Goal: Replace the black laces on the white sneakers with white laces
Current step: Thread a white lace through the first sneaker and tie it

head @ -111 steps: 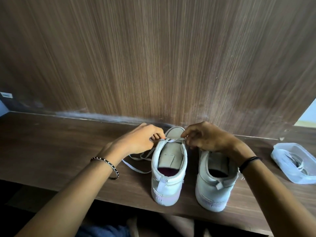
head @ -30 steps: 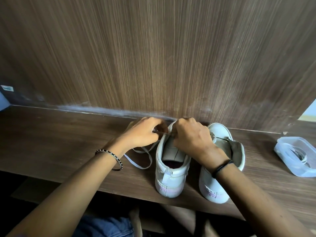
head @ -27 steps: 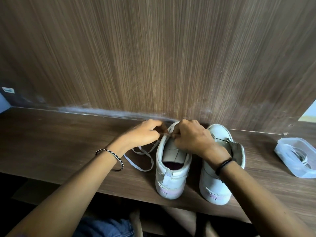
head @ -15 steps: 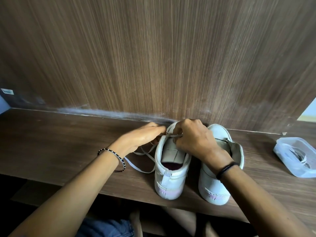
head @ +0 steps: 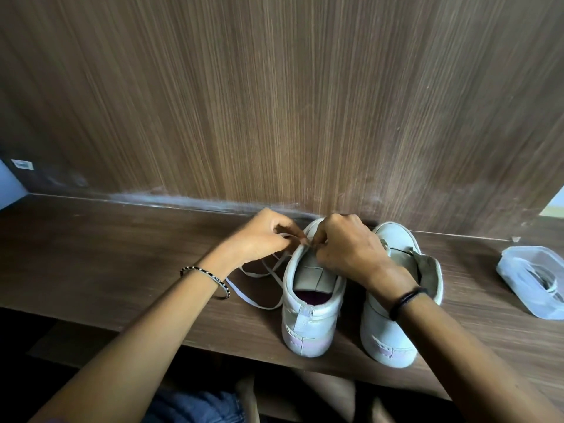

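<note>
Two white sneakers stand heel-toward-me on a dark wooden shelf. The left sneaker [head: 308, 309] has its tongue up and a white lace [head: 262, 274] trailing in loops off its left side. My left hand [head: 262, 236] pinches the lace at the shoe's toe-side eyelets. My right hand [head: 348, 248] pinches the same spot from the right, fingertips almost touching the left hand's. The right sneaker [head: 393, 337] stands unlaced beside it, tongue flopped to the right. The eyelets themselves are hidden by my fingers.
A clear plastic container [head: 537, 285] holding coiled laces sits at the right end of the shelf. A wood-grain wall [head: 274, 102] rises straight behind the shoes. The shelf's front edge [head: 152, 326] runs just below the heels; my knees are under it.
My hands stay at the left sneaker's front eyelets. Over the last second the left hand's fingers have curled back into a pinch on the lace, and the loose loops have shifted slightly.
</note>
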A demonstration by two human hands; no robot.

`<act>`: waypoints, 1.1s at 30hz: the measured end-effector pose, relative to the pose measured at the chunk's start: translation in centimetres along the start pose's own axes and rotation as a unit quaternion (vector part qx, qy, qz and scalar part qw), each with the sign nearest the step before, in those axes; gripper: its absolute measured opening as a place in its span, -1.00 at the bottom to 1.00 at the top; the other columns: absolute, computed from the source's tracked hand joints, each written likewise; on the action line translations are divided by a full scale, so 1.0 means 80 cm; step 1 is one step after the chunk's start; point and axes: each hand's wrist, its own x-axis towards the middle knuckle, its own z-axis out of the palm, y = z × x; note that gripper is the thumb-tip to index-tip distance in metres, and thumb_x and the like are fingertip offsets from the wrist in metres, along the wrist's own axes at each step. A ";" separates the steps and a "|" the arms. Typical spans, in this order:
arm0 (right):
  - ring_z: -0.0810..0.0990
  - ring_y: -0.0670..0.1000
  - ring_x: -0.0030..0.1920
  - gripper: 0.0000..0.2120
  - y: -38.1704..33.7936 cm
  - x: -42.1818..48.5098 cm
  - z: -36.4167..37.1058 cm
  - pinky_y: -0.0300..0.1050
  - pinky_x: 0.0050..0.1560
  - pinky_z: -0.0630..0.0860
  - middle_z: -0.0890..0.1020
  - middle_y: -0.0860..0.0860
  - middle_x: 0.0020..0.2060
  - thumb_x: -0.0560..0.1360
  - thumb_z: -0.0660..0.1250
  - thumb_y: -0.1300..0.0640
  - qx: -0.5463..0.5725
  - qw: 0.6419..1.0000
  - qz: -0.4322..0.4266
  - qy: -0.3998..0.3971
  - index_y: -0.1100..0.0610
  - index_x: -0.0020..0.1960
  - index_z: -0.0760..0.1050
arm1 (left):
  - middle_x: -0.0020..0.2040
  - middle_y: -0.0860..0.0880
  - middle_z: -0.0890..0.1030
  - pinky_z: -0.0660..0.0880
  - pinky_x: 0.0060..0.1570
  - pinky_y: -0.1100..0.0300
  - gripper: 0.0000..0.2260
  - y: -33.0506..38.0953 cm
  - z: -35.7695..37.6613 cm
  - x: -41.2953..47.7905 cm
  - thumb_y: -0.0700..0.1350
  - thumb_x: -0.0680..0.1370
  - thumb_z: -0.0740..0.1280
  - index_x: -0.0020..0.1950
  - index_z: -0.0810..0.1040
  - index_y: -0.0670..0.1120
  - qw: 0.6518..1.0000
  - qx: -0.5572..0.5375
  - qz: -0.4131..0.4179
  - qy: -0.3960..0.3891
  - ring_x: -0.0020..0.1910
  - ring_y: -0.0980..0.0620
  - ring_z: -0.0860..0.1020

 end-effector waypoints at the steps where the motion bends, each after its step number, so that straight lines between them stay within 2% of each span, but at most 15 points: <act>1: 0.61 0.23 0.12 -0.75 0.000 0.000 0.000 0.07 0.09 0.61 0.67 0.13 0.02 0.43 0.31 0.16 0.005 1.000 0.001 -0.003 0.11 0.05 0.68 | -0.07 -0.07 0.75 0.59 0.09 0.16 -0.85 0.000 0.000 0.002 -0.31 0.55 0.44 -0.02 0.75 -0.09 1.000 0.016 0.009 0.008 0.03 -0.03 0.69; 3: 0.61 0.22 0.11 -0.75 0.001 0.001 0.001 0.08 0.09 0.61 0.67 0.12 0.01 0.43 0.31 0.16 0.014 1.000 0.001 -0.003 0.11 0.05 0.68 | -0.10 -0.07 0.74 0.57 0.06 0.05 -0.88 -0.001 0.001 0.005 -0.21 0.55 0.44 -0.05 0.76 -0.02 0.999 0.047 0.009 0.009 -0.02 -0.04 0.68; 6: 0.60 0.24 0.10 -0.74 0.001 0.002 0.002 0.08 0.09 0.61 0.67 0.14 0.00 0.42 0.29 0.19 0.017 1.000 -0.002 0.000 0.12 0.04 0.68 | -0.14 -0.15 0.71 0.41 -0.10 0.13 -0.89 0.000 0.005 0.007 -0.09 0.58 0.39 -0.05 0.72 -0.04 0.997 0.069 -0.024 -0.008 -0.17 0.07 0.54; 8: 0.61 0.23 0.10 -0.74 0.003 0.002 0.002 0.07 0.12 0.60 0.67 0.13 0.01 0.42 0.29 0.19 0.028 1.000 -0.002 -0.006 0.10 0.02 0.69 | -0.25 -0.03 0.60 0.34 -0.20 0.20 -0.80 0.007 0.006 0.001 -0.03 0.63 0.33 -0.08 0.63 -0.12 0.995 0.067 -0.061 -0.033 -0.24 0.13 0.45; 11: 0.62 0.20 0.10 -0.77 0.009 0.004 0.000 0.00 0.16 0.57 0.68 0.09 0.01 0.45 0.29 0.18 0.054 0.999 -0.002 -0.004 0.02 -0.04 0.70 | -0.15 0.05 0.44 0.28 -0.23 0.19 -0.76 0.014 0.012 -0.003 0.08 0.66 0.24 -0.11 0.41 -0.04 0.990 0.020 -0.139 -0.028 -0.20 0.15 0.36; 14: 0.60 0.15 0.13 -0.79 0.020 0.006 -0.002 -0.21 0.03 0.42 0.68 0.07 0.04 0.51 0.25 0.20 0.081 0.997 0.001 0.019 0.06 -0.03 0.65 | -0.03 -0.02 0.47 0.30 -0.24 0.17 -0.74 0.020 0.019 -0.004 0.15 0.65 0.22 -0.08 0.41 -0.02 0.978 -0.043 -0.205 -0.009 -0.16 0.10 0.38; 16: 0.58 0.14 0.16 -0.77 0.028 0.008 -0.007 -0.26 -0.02 0.34 0.69 0.09 0.06 0.54 0.22 0.24 0.094 0.995 0.008 0.042 0.12 0.06 0.64 | 0.02 -0.03 0.47 0.32 -0.21 0.15 -0.73 0.021 0.021 -0.003 0.18 0.64 0.22 -0.07 0.43 -0.01 0.975 -0.050 -0.215 -0.007 -0.11 0.07 0.41; 18: 0.60 0.14 0.15 -0.75 0.035 0.010 -0.012 -0.26 -0.01 0.38 0.69 0.08 0.04 0.54 0.21 0.28 0.101 0.993 0.008 0.056 0.14 0.08 0.64 | -0.02 -0.02 0.48 0.30 -0.23 0.14 -0.72 0.017 0.020 -0.002 0.18 0.63 0.23 -0.08 0.43 -0.02 0.977 -0.025 -0.211 -0.007 -0.12 0.05 0.41; 21: 0.63 0.10 0.11 -0.74 0.040 0.010 -0.019 -0.29 -0.02 0.40 0.70 0.06 0.00 0.54 0.21 0.30 0.102 0.993 0.002 0.060 0.15 0.07 0.65 | -0.30 0.00 0.37 0.18 -0.33 0.12 -0.64 0.008 0.018 0.004 0.09 0.65 0.27 -0.25 0.36 -0.08 0.988 -0.008 -0.154 -0.017 -0.29 0.03 0.31; 23: 0.63 0.07 0.10 -0.73 0.042 0.007 -0.023 -0.33 -0.03 0.40 0.71 0.05 -0.01 0.55 0.21 0.31 0.102 0.993 -0.005 0.058 0.16 0.06 0.67 | -0.36 0.02 0.27 0.12 -0.32 0.13 -0.63 0.007 0.012 0.005 0.11 0.64 0.31 -0.24 0.42 -0.11 0.991 -0.001 -0.129 -0.026 -0.32 0.03 0.24; 25: 0.63 0.04 0.10 -0.72 0.043 0.005 -0.026 -0.42 -0.07 0.33 0.71 0.04 0.00 0.53 0.23 0.33 0.093 0.994 -0.012 0.047 0.16 0.08 0.68 | -0.33 0.06 0.35 0.16 -0.31 0.19 -0.64 0.009 0.005 0.003 0.17 0.60 0.36 -0.13 0.58 -0.13 0.993 0.010 -0.117 -0.028 -0.31 0.08 0.31; 27: 0.63 0.03 0.11 -0.72 0.044 0.003 -0.027 -0.47 -0.05 0.29 0.71 0.03 0.02 0.51 0.26 0.33 0.076 0.997 -0.019 0.028 0.16 0.11 0.68 | -0.20 0.15 0.57 0.31 -0.14 0.29 -0.68 0.007 0.001 0.003 0.17 0.55 0.42 -0.05 0.70 -0.09 0.994 0.000 -0.108 -0.026 -0.15 0.23 0.48; 29: 0.63 0.03 0.12 -0.72 0.045 0.003 -0.025 -0.44 -0.04 0.33 0.71 0.02 0.03 0.49 0.29 0.32 0.059 0.998 -0.026 0.011 0.15 0.12 0.68 | -0.11 0.14 0.66 0.35 -0.05 0.36 -0.79 0.003 -0.001 0.005 0.13 0.51 0.48 -0.08 0.73 0.00 0.994 -0.013 -0.105 -0.024 0.01 0.25 0.52; 31: 0.63 0.04 0.11 -0.73 0.046 0.003 -0.023 -0.39 -0.03 0.37 0.71 0.03 0.02 0.47 0.30 0.32 0.048 0.998 -0.029 0.006 0.14 0.10 0.67 | -0.11 0.13 0.67 0.35 -0.11 0.44 -0.85 0.003 -0.002 0.005 0.09 0.50 0.51 -0.11 0.72 0.02 0.994 -0.020 -0.106 -0.021 0.01 0.27 0.53; 33: 0.63 0.05 0.09 -0.75 0.047 0.004 -0.021 -0.34 -0.02 0.40 0.70 0.04 0.00 0.47 0.31 0.31 0.041 0.999 -0.031 0.006 0.13 0.07 0.68 | -0.04 0.10 0.68 0.36 -0.07 0.41 -0.84 0.003 -0.002 0.007 0.09 0.50 0.51 -0.09 0.72 0.01 0.994 -0.020 -0.109 -0.018 0.07 0.22 0.54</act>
